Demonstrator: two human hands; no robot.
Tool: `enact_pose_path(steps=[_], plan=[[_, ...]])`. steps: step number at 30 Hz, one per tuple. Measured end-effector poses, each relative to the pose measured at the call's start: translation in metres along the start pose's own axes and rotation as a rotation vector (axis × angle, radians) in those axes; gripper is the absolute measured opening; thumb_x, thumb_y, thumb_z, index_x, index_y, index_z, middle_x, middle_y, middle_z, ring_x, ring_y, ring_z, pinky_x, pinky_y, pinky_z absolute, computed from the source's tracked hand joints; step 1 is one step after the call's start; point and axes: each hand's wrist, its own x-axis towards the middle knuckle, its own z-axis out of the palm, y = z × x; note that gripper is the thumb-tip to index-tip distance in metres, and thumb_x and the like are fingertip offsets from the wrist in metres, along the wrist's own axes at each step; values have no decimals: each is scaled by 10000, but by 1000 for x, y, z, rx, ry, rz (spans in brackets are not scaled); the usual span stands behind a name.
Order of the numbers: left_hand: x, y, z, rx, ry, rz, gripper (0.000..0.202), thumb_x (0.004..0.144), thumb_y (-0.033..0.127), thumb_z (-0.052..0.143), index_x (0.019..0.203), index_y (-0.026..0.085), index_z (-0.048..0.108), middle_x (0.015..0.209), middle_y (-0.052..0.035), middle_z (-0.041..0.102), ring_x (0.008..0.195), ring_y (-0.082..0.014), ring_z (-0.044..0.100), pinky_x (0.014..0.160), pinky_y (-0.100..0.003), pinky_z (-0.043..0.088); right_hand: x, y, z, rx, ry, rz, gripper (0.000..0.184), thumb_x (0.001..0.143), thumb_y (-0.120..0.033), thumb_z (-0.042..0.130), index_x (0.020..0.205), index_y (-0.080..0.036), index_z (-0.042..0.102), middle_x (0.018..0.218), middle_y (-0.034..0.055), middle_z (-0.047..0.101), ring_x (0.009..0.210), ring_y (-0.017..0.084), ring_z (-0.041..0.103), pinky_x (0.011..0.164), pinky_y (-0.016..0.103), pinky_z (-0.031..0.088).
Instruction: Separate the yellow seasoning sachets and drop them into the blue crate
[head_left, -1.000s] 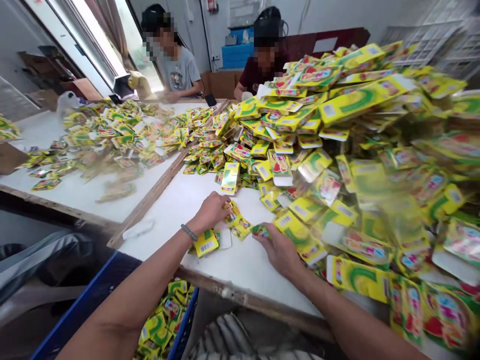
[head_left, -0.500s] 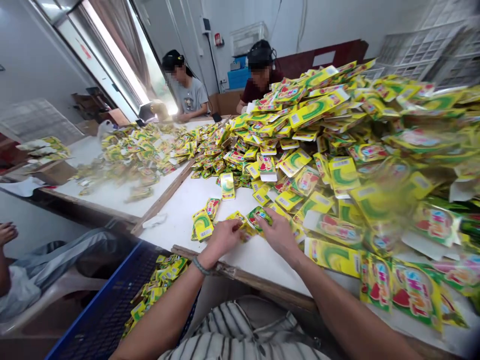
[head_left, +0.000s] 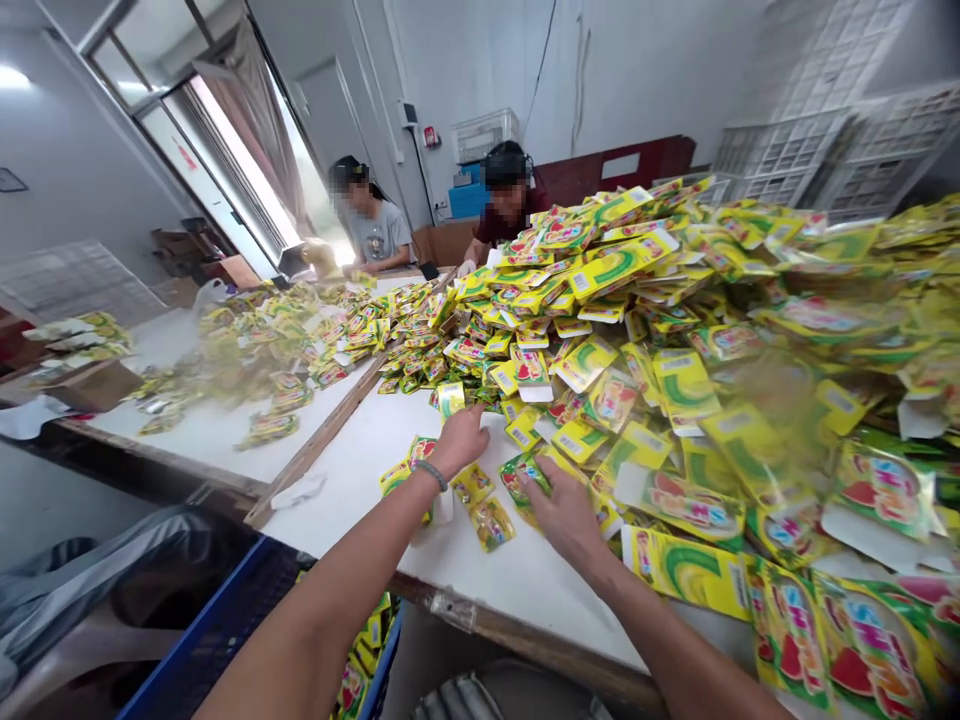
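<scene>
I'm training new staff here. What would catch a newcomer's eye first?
The huge heap of yellow-green sachets covers the right of the white table. The left hand and right hand reach at its near edge, and two co-workers sit at the far end.

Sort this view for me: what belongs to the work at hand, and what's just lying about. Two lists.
In the work: left hand, right hand, green-yellow sachet by it, loose sachets, sachet heap, blue crate of sachets.
Lying about: white plastic bag, cardboard box, white lattice crates.
</scene>
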Motion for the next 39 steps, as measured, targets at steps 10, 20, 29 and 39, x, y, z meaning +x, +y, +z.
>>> enact_pose_path(steps=[10, 20, 29, 39], plan=[[57, -12, 15, 69, -51, 38, 310, 877, 147, 407, 1028, 107, 674, 1015, -183, 682, 1024, -271, 621, 877, -359, 450, 1, 6, 2, -57, 67, -59, 310, 847, -453, 453, 809, -178, 590, 719, 47, 625, 654, 183, 543, 637, 284, 415], [-52, -26, -5, -454, 46, -238, 370, 885, 441, 447, 673, 186, 612, 625, -15, 640, 625, -150, 622, 634, -248, 446, -1, 9, 8, 166, -42, 90, 331, 808, -478, 541, 930, -176, 598, 801, 43, 637, 660, 180, 567, 606, 299, 471], [-106, -1, 3, -1319, -28, -395, 421, 649, 558, 708, 711, 158, 590, 631, 8, 610, 571, -112, 558, 570, -234, 434, 5, 15, 7, 357, -89, 99, 351, 802, -498, 573, 932, -172, 574, 894, 53, 653, 795, 184, 581, 666, 279, 471], [-112, 15, 5, -1524, -58, -354, 466, 617, 473, 790, 907, 134, 657, 841, -20, 679, 759, -126, 585, 748, -242, 469, -3, 7, 8, 346, -233, 62, 287, 814, -436, 592, 848, -151, 586, 807, 28, 624, 748, 160, 547, 721, 297, 448]])
